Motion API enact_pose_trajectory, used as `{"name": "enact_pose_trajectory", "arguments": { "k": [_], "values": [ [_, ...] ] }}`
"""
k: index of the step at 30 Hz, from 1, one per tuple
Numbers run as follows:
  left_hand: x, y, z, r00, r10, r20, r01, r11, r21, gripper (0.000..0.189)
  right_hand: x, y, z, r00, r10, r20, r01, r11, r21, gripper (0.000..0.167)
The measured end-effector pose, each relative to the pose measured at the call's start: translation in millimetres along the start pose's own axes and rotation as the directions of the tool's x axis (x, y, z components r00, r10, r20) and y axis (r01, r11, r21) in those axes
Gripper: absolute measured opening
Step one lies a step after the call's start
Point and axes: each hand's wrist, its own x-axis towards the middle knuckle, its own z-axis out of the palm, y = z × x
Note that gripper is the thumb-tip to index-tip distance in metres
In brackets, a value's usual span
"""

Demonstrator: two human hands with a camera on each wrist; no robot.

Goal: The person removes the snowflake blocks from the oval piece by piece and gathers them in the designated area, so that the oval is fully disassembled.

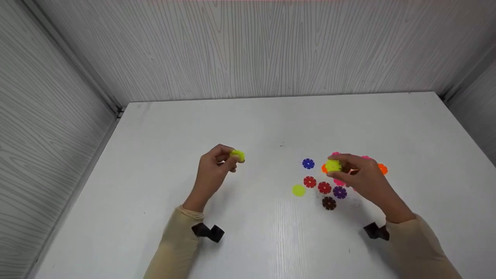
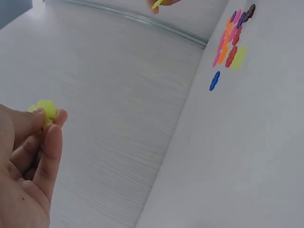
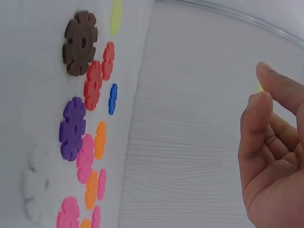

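Observation:
My left hand [image 1: 212, 169] pinches yellow notched plastic discs [image 2: 46, 109] between thumb and fingers, raised above the table; in the left wrist view they look joined, though how many is hard to tell. On the other side, my right hand [image 1: 358, 170] holds a yellow notched disc [image 1: 333, 166] by its edges between thumb and fingers, above the loose discs. Only a sliver of that disc shows in the right wrist view, behind the fingertips. Beneath the right hand lie red [image 1: 324, 187], purple [image 1: 340, 192], brown [image 1: 329, 203] and pink discs, some partly hidden by it.
A blue disc [image 1: 308, 163] and a plain yellow-green round [image 1: 298, 190] lie at the left of the group. An orange disc [image 1: 383, 169] sits at its right. A whitish disc [image 3: 38, 185] appears near the purple one. Wood-grain panels [image 1: 267, 50] enclose the white table [image 1: 155, 131].

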Motion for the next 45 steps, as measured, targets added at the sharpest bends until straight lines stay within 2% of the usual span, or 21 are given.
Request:
{"name": "enact_pose_trajectory", "arguments": {
  "k": [2, 4, 8, 12, 16, 20, 25, 28, 33, 38, 42, 45],
  "values": [
    [2.4, -0.3, 2.2, 0.998, -0.023, 0.065, 0.022, 1.000, 0.018, 0.013, 2.2, 5, -4, 0.999, 0.036, 0.021, -0.037, 0.999, 0.006, 0.039],
    [3.4, -1.5, 10.6, 0.992, -0.025, 0.124, 0.019, 0.999, 0.045, 0.015, 3.9, 9, -4, 0.996, 0.062, 0.063, -0.063, 0.998, 0.001, 0.041],
    [6.4, -5.8, 28.5, 0.984, -0.027, 0.178, 0.014, 0.997, 0.074, 0.018, 7.0, 13, -2, 0.990, 0.093, 0.105, -0.092, 0.996, -0.015, 0.041],
    [13.1, -10.7, 39.5, 0.975, -0.050, 0.215, 0.031, 0.996, 0.089, 0.025, 11.7, 12, -4, 0.987, 0.098, 0.131, -0.100, 0.995, 0.011, 0.044],
    [20.9, -16.5, 50.6, 0.968, -0.076, 0.241, 0.048, 0.992, 0.119, 0.028, 12.2, 15, -7, 0.984, 0.089, 0.154, -0.093, 0.996, 0.017, 0.045],
    [30.4, -23.6, 62.5, 0.953, -0.135, 0.273, 0.099, 0.985, 0.139, 0.026, 9.3, 26, -13, 0.982, 0.090, 0.163, -0.090, 0.996, -0.007, 0.044],
    [42.7, -33.7, 76.2, 0.921, -0.237, 0.309, 0.186, 0.964, 0.188, 0.023, 2.6, 38, -24, 0.975, 0.135, 0.179, -0.129, 0.991, -0.042, 0.044],
    [47.4, -37.5, 83.0, 0.903, -0.275, 0.331, 0.216, 0.955, 0.204, 0.023, -2.6, 43, -33, 0.969, 0.175, 0.177, -0.166, 0.984, -0.067, 0.043],
    [50.5, -37.4, 93.5, 0.885, -0.280, 0.373, 0.226, 0.957, 0.182, 0.023, -12.7, 56, -49, 0.948, 0.266, 0.175, -0.253, 0.963, -0.092, 0.039],
    [50.7, -38.4, 99.7, 0.870, -0.301, 0.392, 0.245, 0.951, 0.187, 0.023, -22.1, 67, -57, 0.932, 0.307, 0.194, -0.280, 0.948, -0.152, 0.037],
    [50.4, -41.1, 101.6, 0.869, -0.304, 0.390, 0.240, 0.949, 0.206, 0.023, -26.7, 73, -59, 0.915, 0.316, 0.253, -0.273, 0.943, -0.190, 0.036],
    [50.6, -42.1, 103.7, 0.873, -0.295, 0.388, 0.212, 0.947, 0.243, 0.023, -27.1, 77, -58, 0.893, 0.328, 0.309, -0.275, 0.940, -0.203, 0.034]
  ]
}}
